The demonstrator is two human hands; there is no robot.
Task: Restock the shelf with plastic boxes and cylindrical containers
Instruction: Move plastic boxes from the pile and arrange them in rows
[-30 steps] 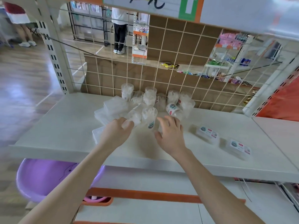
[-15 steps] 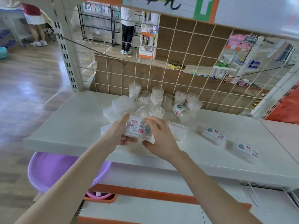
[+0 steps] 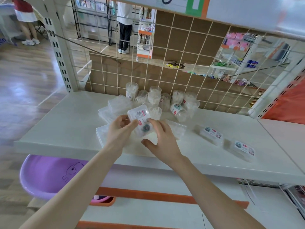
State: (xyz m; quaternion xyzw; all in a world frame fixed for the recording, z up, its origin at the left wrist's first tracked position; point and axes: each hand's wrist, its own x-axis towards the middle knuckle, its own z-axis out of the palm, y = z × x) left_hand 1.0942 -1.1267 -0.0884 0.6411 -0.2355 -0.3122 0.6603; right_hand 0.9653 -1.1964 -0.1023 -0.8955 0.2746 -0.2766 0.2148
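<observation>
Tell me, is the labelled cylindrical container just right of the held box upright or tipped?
Tipped. The labelled container lies slanted on the shelf; the tall container at the back left stands upright.

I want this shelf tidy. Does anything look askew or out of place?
One labelled cylindrical container lies tipped among the upright containers at the back of the shelf, and the plastic boxes left of it form a crooked pile.

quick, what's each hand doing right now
Left hand: holding the plastic box, pinched at its edge.
Right hand: fingertips on the same box; a grip cannot be told.
</observation>
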